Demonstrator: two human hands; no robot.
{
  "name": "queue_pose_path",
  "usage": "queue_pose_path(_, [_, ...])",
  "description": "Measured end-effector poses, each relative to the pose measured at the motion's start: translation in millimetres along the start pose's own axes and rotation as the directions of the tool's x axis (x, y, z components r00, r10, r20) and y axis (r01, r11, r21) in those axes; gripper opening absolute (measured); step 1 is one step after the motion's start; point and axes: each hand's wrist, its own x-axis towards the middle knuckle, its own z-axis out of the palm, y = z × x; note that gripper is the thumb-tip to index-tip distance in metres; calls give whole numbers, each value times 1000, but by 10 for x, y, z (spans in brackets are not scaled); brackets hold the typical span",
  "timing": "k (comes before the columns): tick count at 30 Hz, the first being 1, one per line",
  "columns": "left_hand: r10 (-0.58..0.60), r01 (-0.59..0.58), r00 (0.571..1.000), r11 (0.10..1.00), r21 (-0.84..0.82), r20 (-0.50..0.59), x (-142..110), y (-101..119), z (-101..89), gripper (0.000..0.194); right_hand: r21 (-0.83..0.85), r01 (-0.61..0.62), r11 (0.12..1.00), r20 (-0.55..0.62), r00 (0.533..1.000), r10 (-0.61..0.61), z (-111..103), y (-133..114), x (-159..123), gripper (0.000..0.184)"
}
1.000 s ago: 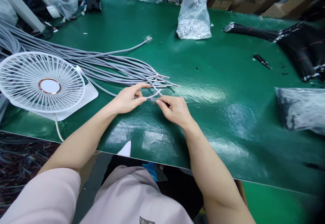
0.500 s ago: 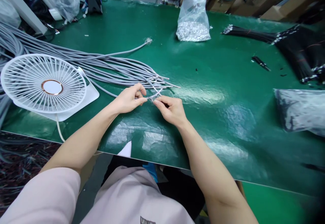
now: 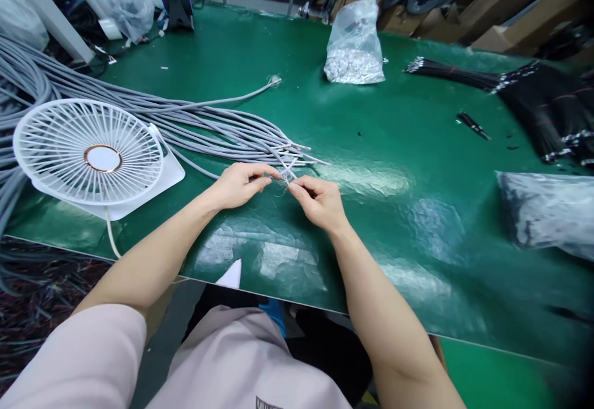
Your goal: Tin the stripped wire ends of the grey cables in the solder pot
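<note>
Near the table's front, a grey cable passes behind the fingers of my left hand (image 3: 244,185), which is closed around it, index finger reaching toward the stripped end. Fine, frayed shield strands (image 3: 288,176) spread from that end between my two hands. My right hand (image 3: 320,200) pinches these strands between thumb and index finger. Just beyond my fingertips lie the stripped, whitish ends of a bundle of grey cables (image 3: 223,130). One separate cable of the bundle ends in a frayed tuft (image 3: 275,81) farther back.
A white fan (image 3: 93,149) stands left of my left hand. A clear bag of small silvery parts (image 3: 355,56) sits at the back. Bundled black wires (image 3: 533,93), a black pen-like tool (image 3: 473,125) and a plastic-wrapped pack (image 3: 547,211) lie rightward on the green table (image 3: 394,130).
My left index finger has stretched out toward the strands, away from the thumb. My right hand has shifted slightly right, and the strands look more spread. The view has tilted slightly.
</note>
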Motion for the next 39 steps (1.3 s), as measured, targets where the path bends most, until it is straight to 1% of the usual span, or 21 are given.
queue_pose_path(5, [6,-7,999,998,54,33,-9,-18,-14,34,-29,48,998,-14,999,-49,0,-6,2,23])
queue_pose_path(8, [8,-13,999,993,115,46,1,-51,-3,39,-43,143,989,9,990,-143,34,-143,-55,24])
queue_pose_path(10, [-7,-4,998,985,174,65,19,-68,13,47,-5,232,973,49,972,-231,62,-272,-114,22])
queue_pose_path(12, [-32,11,995,974,225,91,41,-74,29,52,52,281,958,70,956,-284,72,-357,-156,20])
queue_pose_path(14, [-42,22,995,977,211,93,55,-73,34,49,57,247,967,29,968,-249,51,-343,-156,20])
queue_pose_path(16, [-56,48,997,990,133,57,54,-66,21,41,8,134,991,-68,989,-134,2,-240,-113,21])
queue_pose_path(18, [-79,78,997,996,48,19,40,-56,-11,32,-42,9,999,-153,988,-15,-59,-105,-56,20])
queue_pose_path(19, [-85,85,996,996,16,6,32,-49,-31,28,-56,-38,998,-176,984,28,-88,-46,-31,19])
queue_pose_path(21, [-68,68,997,998,-5,-29,17,-36,-72,24,-71,-93,993,-192,978,78,-134,29,2,16])
queue_pose_path(23, [-32,38,995,998,57,-94,11,-22,-102,22,-81,-114,990,-196,976,96,-159,48,13,16])
queue_pose_path(26, [17,38,974,971,235,-227,16,-1,-111,19,-87,-114,990,-178,979,97,-156,21,4,17])
queue_pose_path(28, [50,55,953,941,333,-299,19,18,-103,16,-84,-87,993,-127,989,76,-132,-3,-8,18])
queue_pose_path(30, [80,70,936,912,405,-342,20,40,-95,16,-93,-45,995,-67,997,39,-95,-18,-22,19])
queue_pose_path(32, [94,84,931,885,458,-354,18,59,-94,18,-119,-12,993,-27,1000,9,-49,-22,-36,19])
queue_pose_path(34, [87,89,939,873,480,-332,19,70,-98,20,-153,-2,988,-14,1000,0,-6,-19,-48,19])
queue_pose_path(39, [60,20,984,900,436,-170,47,35,-107,24,-223,3,975,-39,999,-12,35,-31,-58,21])
